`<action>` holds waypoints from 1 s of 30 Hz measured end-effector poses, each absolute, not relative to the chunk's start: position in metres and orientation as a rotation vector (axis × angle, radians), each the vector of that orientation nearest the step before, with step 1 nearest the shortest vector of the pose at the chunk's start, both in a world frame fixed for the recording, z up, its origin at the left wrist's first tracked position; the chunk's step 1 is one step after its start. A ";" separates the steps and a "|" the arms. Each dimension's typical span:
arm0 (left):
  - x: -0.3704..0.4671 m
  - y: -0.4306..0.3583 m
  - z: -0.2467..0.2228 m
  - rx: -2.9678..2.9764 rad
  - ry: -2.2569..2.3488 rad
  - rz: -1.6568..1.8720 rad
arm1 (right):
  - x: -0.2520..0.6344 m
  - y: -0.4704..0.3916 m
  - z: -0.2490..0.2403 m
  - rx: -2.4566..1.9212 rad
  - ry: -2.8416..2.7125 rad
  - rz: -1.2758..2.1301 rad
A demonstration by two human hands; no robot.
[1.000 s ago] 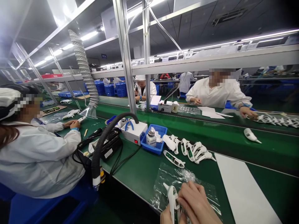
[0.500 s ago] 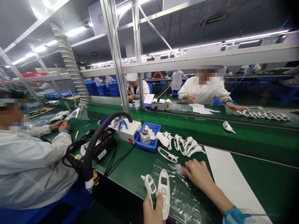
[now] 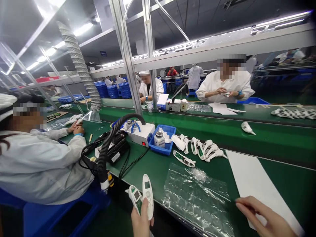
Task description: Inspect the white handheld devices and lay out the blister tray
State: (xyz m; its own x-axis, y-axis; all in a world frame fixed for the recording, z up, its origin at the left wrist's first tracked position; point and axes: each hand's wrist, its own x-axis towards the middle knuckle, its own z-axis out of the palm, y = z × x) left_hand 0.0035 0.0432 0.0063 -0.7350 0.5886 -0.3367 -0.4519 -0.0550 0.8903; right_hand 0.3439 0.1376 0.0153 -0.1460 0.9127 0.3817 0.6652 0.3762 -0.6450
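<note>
My left hand (image 3: 142, 219) is closed around two pieces of an ear thermometer below the bench's front edge. One is a housing half with a green circuit board (image 3: 136, 197); beside it stands a white front cover (image 3: 147, 194) with a screen window and button openings. Over the white sheet (image 3: 256, 174) at the right, my right hand (image 3: 261, 214) has thumb and fingertips pressed together; whatever they hold, if anything, is too small to make out. A clear plastic bag (image 3: 197, 197) lies between my hands, with small transparent pieces (image 3: 198, 174) on its far part.
Behind the bag lie an open thermometer half (image 3: 184, 159) and several thermometers (image 3: 209, 149). A blue tray (image 3: 161, 149) with a bottle (image 3: 159, 140) stands beside a white box (image 3: 142, 133) and a black hose (image 3: 105, 148). A single thermometer (image 3: 247, 128) rests on the green belt. Co-workers sit left and opposite.
My right hand has drawn back from the small transparent pieces toward the lower right, fingertips together. My left hand, still gripping both thermometer pieces, appears farther left as the view has turned.
</note>
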 end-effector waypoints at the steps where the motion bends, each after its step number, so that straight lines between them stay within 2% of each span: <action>1: 0.002 0.041 0.005 0.162 1.526 1.862 | 0.322 0.131 0.019 -1.310 -1.937 0.491; 4: 0.004 0.034 0.000 0.267 1.613 1.770 | 0.241 0.113 0.032 -1.149 -2.129 0.765; 6: 0.006 0.029 -0.007 0.349 1.700 1.699 | 0.191 0.105 0.035 -1.129 -2.236 0.816; 10: 0.006 0.023 -0.025 0.491 1.871 1.722 | 0.136 0.100 0.018 -1.228 -2.320 0.472; 12: 0.004 0.022 -0.035 0.589 1.911 1.707 | 0.130 0.101 0.008 -1.242 -2.286 0.247; 15: 0.002 0.021 -0.044 0.700 1.937 1.585 | 0.132 0.102 0.001 -1.193 -2.235 0.102; 21: 0.001 0.019 -0.042 0.834 1.947 1.369 | 0.131 0.099 -0.001 -1.259 -2.227 0.171; 24: 0.001 0.018 -0.040 0.797 1.925 1.387 | 0.131 0.094 -0.001 -1.253 -2.195 0.226; 30: 0.004 0.019 -0.040 0.743 1.865 1.501 | 0.136 0.077 0.016 -0.927 -2.175 0.213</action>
State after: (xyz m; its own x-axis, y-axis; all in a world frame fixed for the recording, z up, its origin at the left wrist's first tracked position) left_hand 0.0042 0.0193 -0.0397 -0.6465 0.7532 -0.1211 0.0426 0.1942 0.9800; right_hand 0.1361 0.0767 0.0164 -0.4573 0.6774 0.5762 0.5527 0.7241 -0.4126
